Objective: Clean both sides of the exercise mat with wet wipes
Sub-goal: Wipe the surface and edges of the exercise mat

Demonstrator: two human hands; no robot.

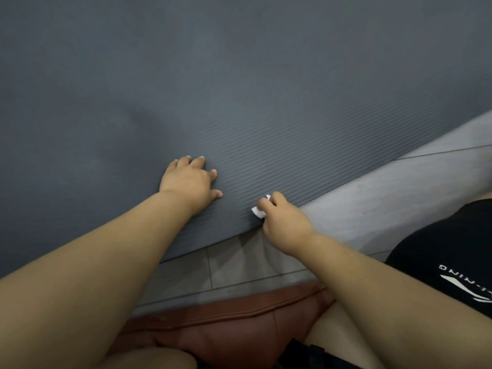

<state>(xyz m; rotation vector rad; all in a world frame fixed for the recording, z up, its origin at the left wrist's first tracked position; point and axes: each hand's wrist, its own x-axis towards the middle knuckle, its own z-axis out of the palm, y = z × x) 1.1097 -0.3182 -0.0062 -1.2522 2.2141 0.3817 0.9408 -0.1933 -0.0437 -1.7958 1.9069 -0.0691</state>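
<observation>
A large grey-blue ribbed exercise mat (239, 89) lies flat on the floor and fills most of the view. My left hand (189, 179) presses palm down on the mat near its front edge, fingers spread. To its right, my right hand (282, 222) grips a small crumpled white wet wipe (258, 211) and holds it against the mat right at the front edge. Most of the wipe is hidden inside the fingers.
Grey floor tiles (372, 198) show along the mat's front and right edges. A reddish-brown leather cushion (229, 328) sits under me at the bottom. My knee and black shorts (447, 257) are at the lower right.
</observation>
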